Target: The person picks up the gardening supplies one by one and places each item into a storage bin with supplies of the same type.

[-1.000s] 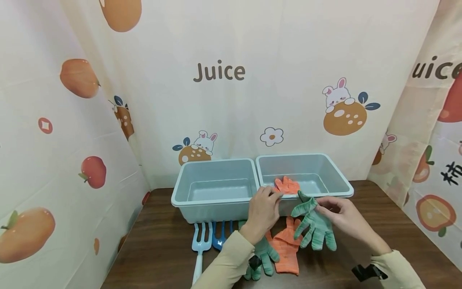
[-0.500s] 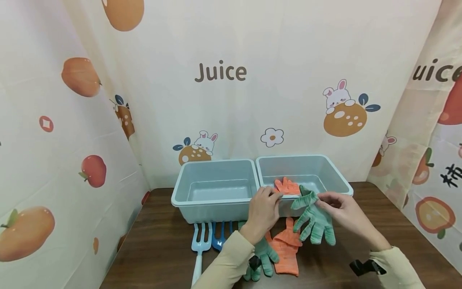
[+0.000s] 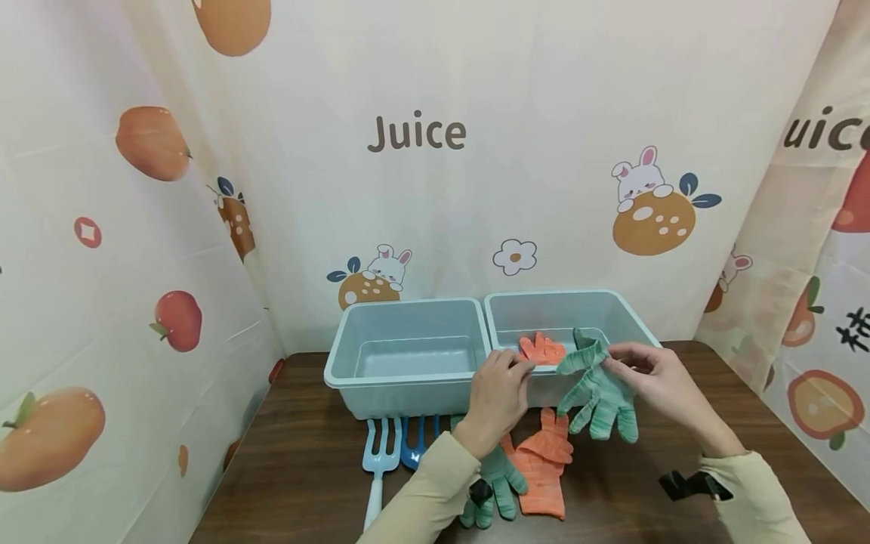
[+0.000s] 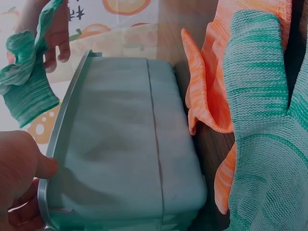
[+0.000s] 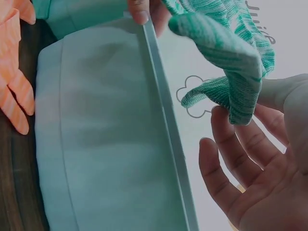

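Note:
My right hand (image 3: 662,381) pinches a green striped glove (image 3: 603,393) near its cuff; the glove hangs fingers down in front of the right bin's (image 3: 642,325) front rim. My left hand (image 3: 499,397) grips the front rim of that bin at its left corner, thumb outside in the left wrist view. An orange glove (image 3: 542,350) lies inside the right bin. On the table below, another orange glove (image 3: 544,476) lies beside a second green glove (image 3: 503,483), which my left forearm partly covers. In the right wrist view, the held glove (image 5: 240,72) hangs beside the rim.
The left bin (image 3: 401,382) stands against the right one and holds nothing visible. In front of it, a light blue fork (image 3: 381,457) and a darker blue fork (image 3: 413,453) lie on the dark wooden table (image 3: 285,453). A printed curtain (image 3: 435,211) hangs behind and at both sides.
My right hand has raised the green glove slightly, up toward the bin's rim. My left hand has stayed on the rim.

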### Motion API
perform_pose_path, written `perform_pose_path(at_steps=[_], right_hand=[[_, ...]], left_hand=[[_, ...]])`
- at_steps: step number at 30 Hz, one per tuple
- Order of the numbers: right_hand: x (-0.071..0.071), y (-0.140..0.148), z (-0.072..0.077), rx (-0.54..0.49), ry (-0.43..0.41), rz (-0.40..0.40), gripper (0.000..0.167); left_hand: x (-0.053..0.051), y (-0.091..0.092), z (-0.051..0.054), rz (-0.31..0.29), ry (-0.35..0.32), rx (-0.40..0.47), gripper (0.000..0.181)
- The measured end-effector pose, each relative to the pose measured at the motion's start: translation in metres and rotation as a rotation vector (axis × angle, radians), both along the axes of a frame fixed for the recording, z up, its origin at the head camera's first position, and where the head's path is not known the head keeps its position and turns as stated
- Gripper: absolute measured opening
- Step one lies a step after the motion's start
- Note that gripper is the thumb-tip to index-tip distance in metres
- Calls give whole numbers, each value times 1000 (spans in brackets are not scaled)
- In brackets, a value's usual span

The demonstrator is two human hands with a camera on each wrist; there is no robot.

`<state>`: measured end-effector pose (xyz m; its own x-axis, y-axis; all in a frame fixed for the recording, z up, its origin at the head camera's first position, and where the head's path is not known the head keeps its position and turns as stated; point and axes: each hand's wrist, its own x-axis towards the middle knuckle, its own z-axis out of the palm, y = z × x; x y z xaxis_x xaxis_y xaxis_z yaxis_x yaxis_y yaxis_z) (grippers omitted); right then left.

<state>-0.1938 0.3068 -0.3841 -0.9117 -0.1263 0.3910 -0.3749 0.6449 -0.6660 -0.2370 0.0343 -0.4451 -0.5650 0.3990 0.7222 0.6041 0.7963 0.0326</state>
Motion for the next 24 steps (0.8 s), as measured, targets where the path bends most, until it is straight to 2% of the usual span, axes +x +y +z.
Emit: perform_pose_path(at_steps=[8, 18, 24], right_hand=[[-9, -2, 8, 6, 0, -13, 21], [-17, -1, 10, -2, -11, -3, 23], [-22, 0, 12, 13, -19, -24, 24]], left_hand=[[-1, 0, 1, 2, 26, 3, 13], [0, 1, -2, 3, 23, 10, 13], [-1, 2, -2, 5, 16, 12, 13]])
